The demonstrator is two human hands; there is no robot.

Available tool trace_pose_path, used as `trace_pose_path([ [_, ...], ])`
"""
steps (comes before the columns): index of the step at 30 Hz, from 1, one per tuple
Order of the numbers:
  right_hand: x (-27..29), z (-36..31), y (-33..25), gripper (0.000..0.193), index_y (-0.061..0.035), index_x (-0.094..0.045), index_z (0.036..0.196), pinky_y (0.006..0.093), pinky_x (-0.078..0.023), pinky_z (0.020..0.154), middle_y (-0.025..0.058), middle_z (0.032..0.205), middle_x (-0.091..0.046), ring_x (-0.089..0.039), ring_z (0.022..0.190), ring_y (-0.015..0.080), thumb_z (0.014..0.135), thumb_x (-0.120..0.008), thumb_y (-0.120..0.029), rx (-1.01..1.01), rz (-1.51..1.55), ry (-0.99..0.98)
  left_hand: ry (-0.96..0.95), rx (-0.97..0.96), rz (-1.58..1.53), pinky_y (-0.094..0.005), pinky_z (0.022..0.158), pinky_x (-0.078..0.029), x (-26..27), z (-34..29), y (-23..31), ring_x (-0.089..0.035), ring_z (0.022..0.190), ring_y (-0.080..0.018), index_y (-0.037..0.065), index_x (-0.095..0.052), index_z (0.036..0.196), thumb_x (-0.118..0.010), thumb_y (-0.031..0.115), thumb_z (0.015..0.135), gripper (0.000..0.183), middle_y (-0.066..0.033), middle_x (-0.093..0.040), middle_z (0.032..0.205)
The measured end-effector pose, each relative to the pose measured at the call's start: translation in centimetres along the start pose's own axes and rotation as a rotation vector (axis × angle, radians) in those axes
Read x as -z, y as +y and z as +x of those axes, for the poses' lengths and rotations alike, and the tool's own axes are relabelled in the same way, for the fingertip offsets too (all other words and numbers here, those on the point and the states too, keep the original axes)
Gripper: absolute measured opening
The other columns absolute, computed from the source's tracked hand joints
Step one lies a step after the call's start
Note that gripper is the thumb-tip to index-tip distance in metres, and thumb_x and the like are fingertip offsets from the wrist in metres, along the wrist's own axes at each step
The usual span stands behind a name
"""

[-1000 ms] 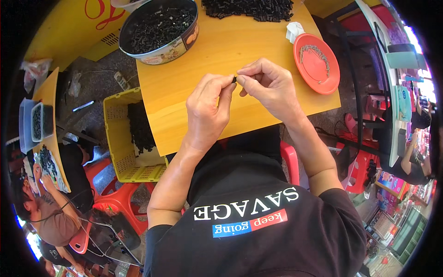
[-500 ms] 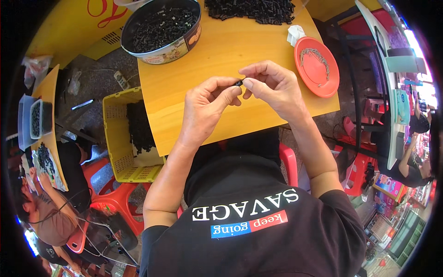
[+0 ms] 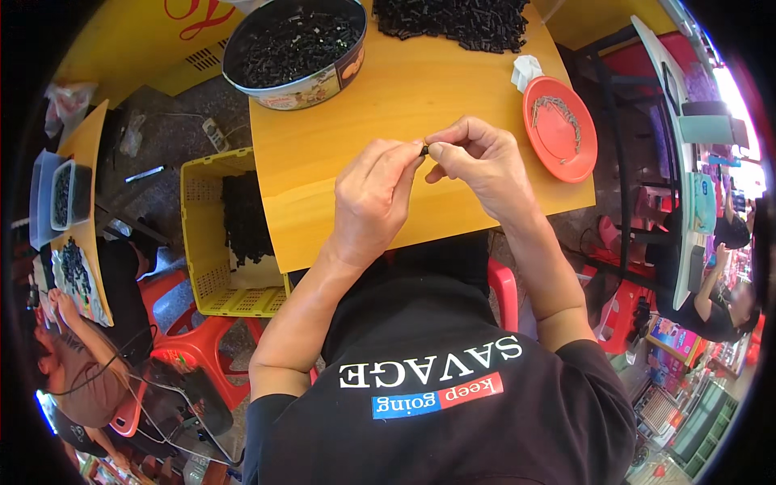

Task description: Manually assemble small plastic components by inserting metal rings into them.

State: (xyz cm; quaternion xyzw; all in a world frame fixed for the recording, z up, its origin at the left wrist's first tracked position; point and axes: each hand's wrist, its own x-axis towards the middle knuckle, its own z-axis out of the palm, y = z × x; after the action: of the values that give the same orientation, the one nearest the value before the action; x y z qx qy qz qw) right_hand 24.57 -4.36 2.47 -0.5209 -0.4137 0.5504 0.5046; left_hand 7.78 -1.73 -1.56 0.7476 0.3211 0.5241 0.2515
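Above the wooden table, my left hand [image 3: 373,194] pinches a small black plastic piece [image 3: 424,150] between thumb and fingertips. My right hand [image 3: 485,166] is closed in a pinch against the same piece, its thumb and index finger meeting at the right end. Whatever tiny thing the right fingertips may hold is too small to make out. Right of the hands, a red plate [image 3: 559,166] carries thin greyish slivers, perhaps pins, in a curved row. A round tin [image 3: 311,90] full of small black pieces stands beyond my left hand. More black pieces [image 3: 453,23] lie heaped at the far edge.
A crumpled white tissue [image 3: 525,71] lies beside the plate. Left of the table [image 3: 323,234], a yellow crate [image 3: 196,250] holds black parts on the floor. A red stool [image 3: 198,356] stands nearby. Other people work at tables on the left and right.
My left hand has turned, with its fingers now closed more tightly over the black piece. Both hands remain together, and the view has shifted slightly.
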Motion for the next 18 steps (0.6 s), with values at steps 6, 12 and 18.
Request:
trace_pose_path([
  [6,0.8,0.7,1.3,0.014,0.0048,-0.065,0.098,0.0306,-0.061,0.072,0.0098,0.093,-0.069,-0.067,0.078,0.0122,0.093,-0.069,-0.007,-0.164,0.168,-0.018,-0.016,0.104,-0.111,-0.0329,0.065,-0.054,0.0,-0.1,-0.6,-0.067,0.075,-0.0273,-0.002,-0.068,0.097,-0.071,-0.006,0.084,0.015,-0.0136,-0.067,0.086],
  [12,0.1,0.2,0.7,0.022,0.0057,-0.066,0.108,0.0323,-0.061,0.074,0.0049,0.087,-0.065,-0.06,0.07,0.008,0.098,-0.065,-0.013,-0.153,0.102,-0.047,-0.103,0.42,-0.346,-0.0273,0.065,-0.052,1.1,-0.2,-0.6,-0.068,0.073,-0.016,-0.003,-0.07,0.097,-0.07,-0.002,0.088,0.01,-0.0102,-0.069,0.084],
  [18,0.1,-0.1,-0.2,0.023,0.0031,-0.068,0.1,0.0285,-0.051,0.06,0.0081,0.079,-0.066,-0.063,0.067,0.013,0.1,-0.063,-0.02,0.154,-0.512,-0.013,-0.098,0.424,-0.358,-0.0263,0.065,-0.052,1.6,-0.1,-0.4,-0.068,0.071,-0.0146,-0.004,-0.07,0.096,-0.07,-0.002,0.088,0.008,-0.0093,-0.069,0.082],
])
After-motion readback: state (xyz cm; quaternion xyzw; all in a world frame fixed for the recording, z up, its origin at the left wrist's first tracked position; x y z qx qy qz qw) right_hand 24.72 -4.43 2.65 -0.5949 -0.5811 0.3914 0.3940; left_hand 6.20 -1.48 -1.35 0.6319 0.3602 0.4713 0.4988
